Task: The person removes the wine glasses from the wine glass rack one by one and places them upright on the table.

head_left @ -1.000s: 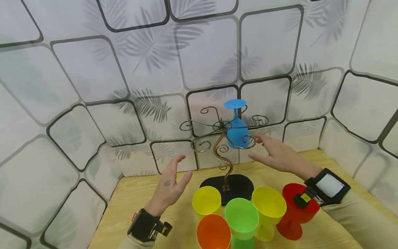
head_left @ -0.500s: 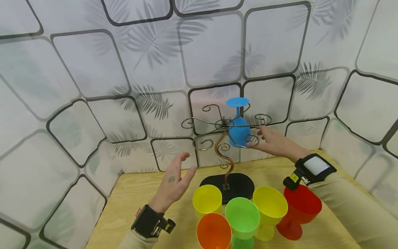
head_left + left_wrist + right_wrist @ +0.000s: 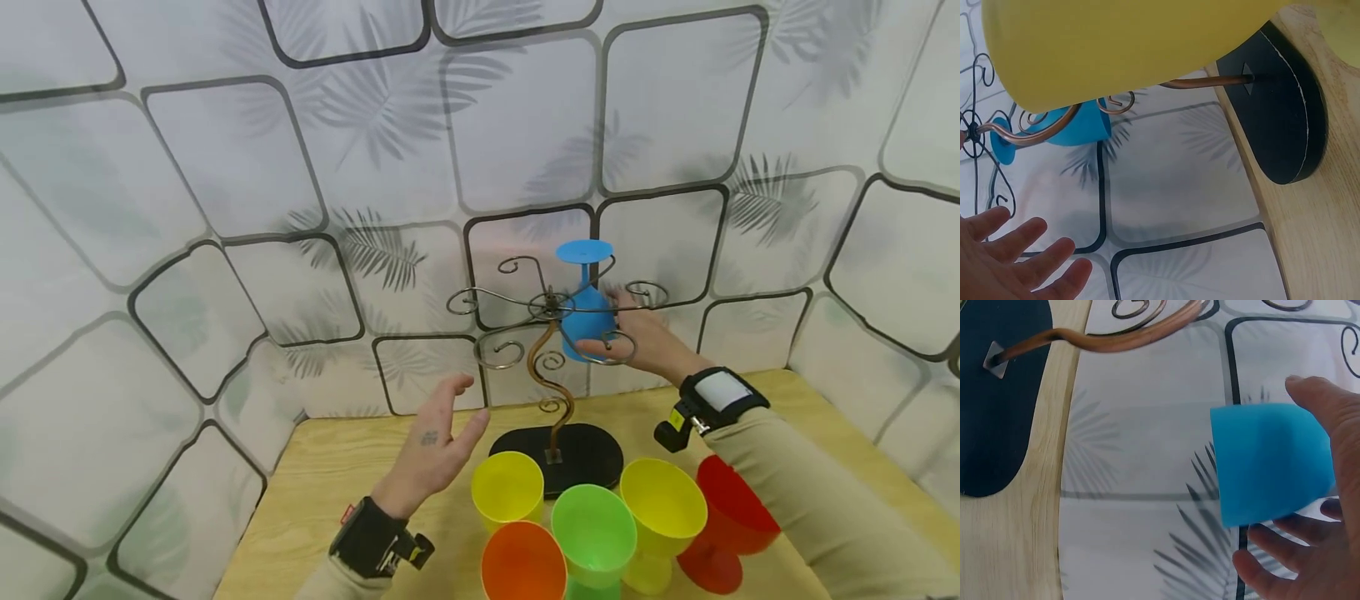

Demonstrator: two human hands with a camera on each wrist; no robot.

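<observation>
A blue plastic goblet (image 3: pixel 587 321) hangs upside down by its foot from a scrolled metal glass rack (image 3: pixel 592 458). My right hand (image 3: pixel 654 337) is at the goblet's bowl, with thumb and fingers spread around it. In the right wrist view the thumb lies above the blue bowl (image 3: pixel 1272 462) and the fingers below it, straight or slightly bent; firm contact is not plain. My left hand (image 3: pixel 429 450) hovers left of the rack, fingers apart and holding nothing. The left wrist view shows its fingers (image 3: pixel 1022 244) spread.
Upright goblets stand before the rack: a left yellow one (image 3: pixel 507 487), a right yellow one (image 3: pixel 663 504), a green one (image 3: pixel 592 533) and an orange one (image 3: pixel 523 567). A red goblet (image 3: pixel 731 517) is partly behind my right sleeve. A patterned curtain (image 3: pixel 375 167) encloses the wooden table (image 3: pixel 330 467).
My right hand has moved left from beside the blue goblet to around its bowl. My left hand has shifted slightly right in view, still holding nothing. The goblet still hangs on the rack.
</observation>
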